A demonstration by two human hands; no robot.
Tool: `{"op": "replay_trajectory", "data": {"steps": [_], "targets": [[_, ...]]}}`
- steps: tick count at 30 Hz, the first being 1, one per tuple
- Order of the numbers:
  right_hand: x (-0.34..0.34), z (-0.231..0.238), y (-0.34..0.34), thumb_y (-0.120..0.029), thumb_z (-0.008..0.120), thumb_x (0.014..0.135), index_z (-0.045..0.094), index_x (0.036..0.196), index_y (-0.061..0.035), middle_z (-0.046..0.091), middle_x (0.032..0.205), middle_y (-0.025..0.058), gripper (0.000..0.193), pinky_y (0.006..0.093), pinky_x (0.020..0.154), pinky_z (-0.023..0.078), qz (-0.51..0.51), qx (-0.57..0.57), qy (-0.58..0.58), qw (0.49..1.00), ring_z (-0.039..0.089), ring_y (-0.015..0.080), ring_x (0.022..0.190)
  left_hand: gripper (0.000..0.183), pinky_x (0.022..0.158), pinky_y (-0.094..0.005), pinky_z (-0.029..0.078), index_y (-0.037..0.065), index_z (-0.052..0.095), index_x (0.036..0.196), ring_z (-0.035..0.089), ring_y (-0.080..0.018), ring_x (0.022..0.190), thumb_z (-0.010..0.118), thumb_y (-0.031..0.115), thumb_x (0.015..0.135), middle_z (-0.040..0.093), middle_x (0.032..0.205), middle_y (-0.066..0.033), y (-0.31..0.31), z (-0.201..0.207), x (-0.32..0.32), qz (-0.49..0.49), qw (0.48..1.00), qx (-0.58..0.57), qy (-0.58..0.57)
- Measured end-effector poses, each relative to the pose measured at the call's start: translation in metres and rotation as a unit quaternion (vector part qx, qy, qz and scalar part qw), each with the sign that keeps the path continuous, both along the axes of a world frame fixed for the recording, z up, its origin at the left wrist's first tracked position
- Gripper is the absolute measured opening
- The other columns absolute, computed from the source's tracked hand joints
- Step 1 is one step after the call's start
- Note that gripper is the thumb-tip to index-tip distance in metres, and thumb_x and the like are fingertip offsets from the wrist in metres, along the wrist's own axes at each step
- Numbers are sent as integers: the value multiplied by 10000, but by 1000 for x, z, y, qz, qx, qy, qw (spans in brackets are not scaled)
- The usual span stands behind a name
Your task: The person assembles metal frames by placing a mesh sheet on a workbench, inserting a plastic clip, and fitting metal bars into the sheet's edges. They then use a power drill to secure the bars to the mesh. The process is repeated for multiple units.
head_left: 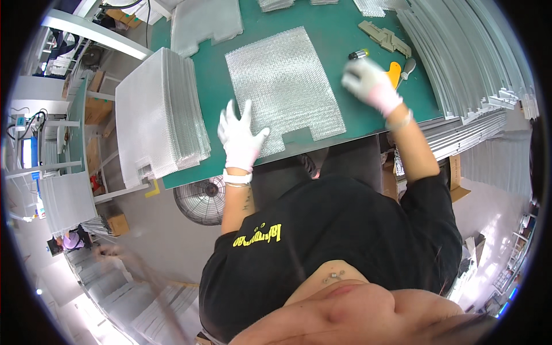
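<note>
A silvery mesh sheet [282,80] with a notch in its near edge lies flat on the green tabletop [215,72]. Over its near left edge, my left hand [238,138], in a white glove, has its fingers spread and nothing in them. To the right of the sheet is my gloved right hand [372,89], raised above the table and smeared by motion. Its fingers look bent, and whether they hold anything does not show. Just beyond them lies a small black and silver cylinder with a yellow end [359,54].
A yellow-handled tool [394,73], a grey-handled tool [408,68] and a beige plastic piece [384,38] lie at the right. Mesh sheets stack at the left [155,115]; long pale strips [460,54] line the right. A floor fan [201,198] stands below the table.
</note>
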State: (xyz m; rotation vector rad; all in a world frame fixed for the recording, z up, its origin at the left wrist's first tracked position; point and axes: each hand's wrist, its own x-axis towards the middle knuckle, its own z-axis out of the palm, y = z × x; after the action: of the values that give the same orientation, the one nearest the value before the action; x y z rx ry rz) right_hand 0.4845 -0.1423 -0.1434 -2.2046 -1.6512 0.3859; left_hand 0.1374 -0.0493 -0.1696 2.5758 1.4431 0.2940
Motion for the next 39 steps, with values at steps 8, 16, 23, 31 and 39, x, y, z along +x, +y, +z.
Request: {"op": "replay_trajectory", "data": {"steps": [8, 16, 23, 31, 39], "targets": [[148, -40, 70, -242, 578, 895, 702, 1097, -162, 695, 1039, 91, 250, 458, 900, 514, -66, 15, -370, 926, 666, 298, 1026, 660, 1190, -643, 102, 220, 586, 1363, 263, -411, 1459, 781, 384, 754, 420, 1503, -130, -8, 10, -10, -94, 992, -38, 69], [70, -14, 20, -188, 729, 874, 689, 1125, -42, 711, 1000, 145, 293, 366, 764, 556, -36, 358, -33, 932, 703, 267, 849, 248, 890, -435, 502, 39, 693, 1030, 660, -313, 924, 710, 66, 783, 700, 989, -106, -81, 12, -44, -199, 907, 17, -370], [-153, -43, -140, -205, 791, 824, 742, 973, -31, 697, 855, 79, 234, 301, 740, 528, 122, -73, 438, 888, 665, 157, 788, 387, 888, -393, 534, 2, 555, 1227, 647, -216, 980, 587, 327, 1019, 641, 1129, -121, -145, -75, -47, 164, 537, -595, -576], [-188, -141, -119, -298, 654, 975, 631, 1110, -7, 562, 719, -27, 322, 252, 615, 470, -91, -14, 745, 660, 484, 59, 608, 294, 858, -380, 519, -40, 630, 1082, 672, -239, 926, 648, 235, 980, 685, 1025, -149, -123, -73, -13, 195, 518, -543, -631], [-201, -131, -116, -300, 662, 980, 665, 939, -10, 605, 688, 5, 293, 248, 492, 411, -139, 23, 692, 708, 511, 60, 542, 295, 858, -376, 530, -49, 631, 1144, 669, -193, 947, 634, 202, 990, 691, 1068, -123, -136, -76, -12, 199, 554, -523, -616]]}}
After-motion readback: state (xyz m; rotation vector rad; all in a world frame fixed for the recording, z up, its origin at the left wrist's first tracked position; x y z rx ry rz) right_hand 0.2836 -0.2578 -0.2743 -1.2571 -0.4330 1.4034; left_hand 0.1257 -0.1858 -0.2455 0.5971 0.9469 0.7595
